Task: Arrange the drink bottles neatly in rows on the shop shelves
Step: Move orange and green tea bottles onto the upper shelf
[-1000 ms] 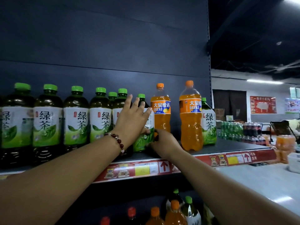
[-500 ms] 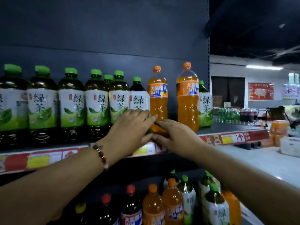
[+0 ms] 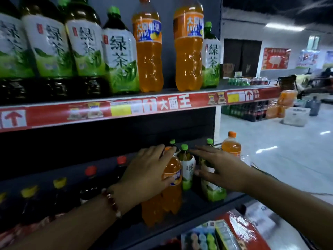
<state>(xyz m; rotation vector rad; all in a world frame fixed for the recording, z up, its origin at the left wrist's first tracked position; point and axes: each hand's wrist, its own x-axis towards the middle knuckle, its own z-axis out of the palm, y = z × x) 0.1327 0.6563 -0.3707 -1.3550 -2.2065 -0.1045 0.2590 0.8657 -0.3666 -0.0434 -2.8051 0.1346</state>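
Note:
My left hand (image 3: 147, 175) grips the shoulder of an orange soda bottle (image 3: 171, 199) standing on the lower shelf (image 3: 198, 210). My right hand (image 3: 221, 168) reaches in from the right with straight fingers, in front of a green tea bottle (image 3: 213, 193). A smaller green tea bottle (image 3: 188, 168) stands between the two hands. Another orange bottle (image 3: 231, 147) stands at the shelf's right end. On the upper shelf (image 3: 173, 103), a row of green tea bottles (image 3: 120, 56) is followed by two orange sodas (image 3: 148, 51) and one more green tea (image 3: 211, 56).
Dark bottles with red and yellow caps (image 3: 90, 179) line the lower shelf to the left. Past the shelf's right end lies a pale floor with packs of drinks (image 3: 248, 112) and a white box (image 3: 295, 116).
Both hands have dropped from the upper shelf's green tea bottle to the lower shelf. My left hand has taken hold of an orange soda bottle there, and my view has tilted down.

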